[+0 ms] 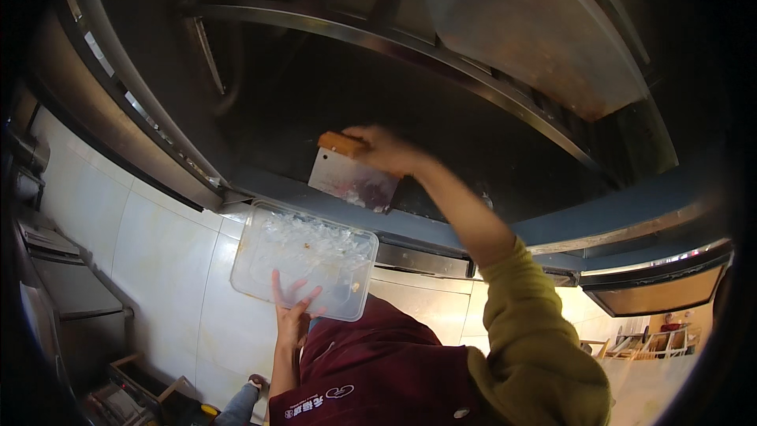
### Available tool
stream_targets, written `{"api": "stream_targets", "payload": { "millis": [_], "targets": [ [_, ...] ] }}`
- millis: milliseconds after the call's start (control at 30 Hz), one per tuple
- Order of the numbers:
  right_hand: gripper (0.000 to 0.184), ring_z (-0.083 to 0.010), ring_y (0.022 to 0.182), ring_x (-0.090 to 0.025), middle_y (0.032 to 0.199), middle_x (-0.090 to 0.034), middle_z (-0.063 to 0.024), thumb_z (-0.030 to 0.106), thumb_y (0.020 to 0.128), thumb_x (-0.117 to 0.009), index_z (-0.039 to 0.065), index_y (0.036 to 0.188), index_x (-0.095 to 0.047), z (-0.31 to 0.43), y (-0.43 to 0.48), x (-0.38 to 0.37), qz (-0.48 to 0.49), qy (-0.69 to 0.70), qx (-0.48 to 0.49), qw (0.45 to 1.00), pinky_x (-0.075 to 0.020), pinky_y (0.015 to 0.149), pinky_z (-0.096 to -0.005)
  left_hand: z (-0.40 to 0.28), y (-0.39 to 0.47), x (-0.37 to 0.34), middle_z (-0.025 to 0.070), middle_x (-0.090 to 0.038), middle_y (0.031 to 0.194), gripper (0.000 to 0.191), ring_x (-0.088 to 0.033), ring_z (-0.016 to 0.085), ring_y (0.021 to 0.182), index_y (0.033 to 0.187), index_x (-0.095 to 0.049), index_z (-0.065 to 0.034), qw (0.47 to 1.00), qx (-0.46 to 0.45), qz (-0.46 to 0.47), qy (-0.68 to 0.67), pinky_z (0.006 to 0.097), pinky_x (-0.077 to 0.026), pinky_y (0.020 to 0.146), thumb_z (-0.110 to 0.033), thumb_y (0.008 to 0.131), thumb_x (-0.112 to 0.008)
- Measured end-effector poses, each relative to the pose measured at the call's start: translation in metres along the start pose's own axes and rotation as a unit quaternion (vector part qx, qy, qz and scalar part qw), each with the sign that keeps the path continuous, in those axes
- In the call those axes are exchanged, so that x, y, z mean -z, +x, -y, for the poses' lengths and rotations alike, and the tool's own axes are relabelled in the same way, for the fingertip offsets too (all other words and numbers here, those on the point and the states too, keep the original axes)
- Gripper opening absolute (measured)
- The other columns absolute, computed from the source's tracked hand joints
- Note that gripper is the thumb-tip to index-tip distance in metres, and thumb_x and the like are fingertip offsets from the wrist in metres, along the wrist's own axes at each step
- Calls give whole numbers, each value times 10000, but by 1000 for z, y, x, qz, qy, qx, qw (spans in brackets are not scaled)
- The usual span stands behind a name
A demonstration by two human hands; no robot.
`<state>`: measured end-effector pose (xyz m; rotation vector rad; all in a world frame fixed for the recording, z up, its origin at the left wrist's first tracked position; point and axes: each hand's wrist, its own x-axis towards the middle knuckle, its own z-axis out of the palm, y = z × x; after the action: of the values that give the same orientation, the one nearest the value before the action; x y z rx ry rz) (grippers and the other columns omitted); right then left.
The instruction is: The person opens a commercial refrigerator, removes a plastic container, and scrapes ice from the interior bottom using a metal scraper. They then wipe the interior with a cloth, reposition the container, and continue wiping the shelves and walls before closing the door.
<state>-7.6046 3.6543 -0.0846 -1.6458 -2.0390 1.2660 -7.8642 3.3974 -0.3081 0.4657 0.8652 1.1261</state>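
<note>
My right hand [387, 151] is closed on the orange-brown handle of a metal dough scraper [355, 180], its wide blade smeared with whitish residue. It is over the near part of a dark open interior, close to a blue-grey edge. My left hand [295, 305] supports a translucent plastic container [304, 263] from beneath, its fingers showing through the bottom. Thin clear or whitish flakes lie in the container, mostly along its far side. Whether they are ice or another material I cannot tell. The container is just below and left of the scraper blade.
A metal rail [378, 41] curves across the dark interior. The blue-grey edge [591, 219] runs along the near side. A large translucent panel [532, 41] is at upper right. Pale floor tiles [159, 248] show at left, with a metal cabinet [89, 296] and a person's leg [239, 405] below.
</note>
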Motion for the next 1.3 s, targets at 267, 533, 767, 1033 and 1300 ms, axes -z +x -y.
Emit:
{"api": "stream_targets", "payload": {
  "millis": [267,533,767,1033,1300],
  "targets": [
    [493,-341,943,-616,1040,-617,-225,267,857,-561,95,1306,-451,14,-44,-42,-160,-55,37,985,-483,806,-388,-6,-3,-4,141,-362,1256,946,-525,357,1100,1426,-38,-371,997,51,-35,36,438,-552,664,61,778,-576],
    [550,-187,1165,-438,1304,-461,-87,104,829,-527,66,1359,-386,-178,12,108,-275,296,13,914,-331,978,-314,-5,-2,-6,149,-358,1262,947,-518,365,1106,1425,-35,-373,999,13,2,-39,462,-553,690,66,787,-580],
    [380,-149,809,-598,969,-615,-58,183,843,-623,76,1200,-548,-89,115,25,-136,125,65,981,-495,674,-289,-9,-4,-5,165,-350,1263,950,-537,385,1077,1425,-25,-367,999,48,-22,8,457,-564,679,79,790,-573],
    [480,-161,975,-583,1102,-613,-126,128,822,-620,9,1268,-489,-14,96,-24,60,95,70,991,-446,859,-273,-12,-7,-8,170,-348,1264,939,-539,387,1076,1428,-22,-355,1000,24,-6,-7,458,-566,680,84,794,-559],
    [523,-222,952,-628,1114,-618,-167,165,832,-623,55,1313,-447,54,9,-41,-46,-41,128,990,-477,844,-324,-12,-8,-9,154,-366,1250,940,-545,380,1069,1428,-28,-355,999,40,-18,-13,460,-566,677,83,791,-563]
  ]
}}
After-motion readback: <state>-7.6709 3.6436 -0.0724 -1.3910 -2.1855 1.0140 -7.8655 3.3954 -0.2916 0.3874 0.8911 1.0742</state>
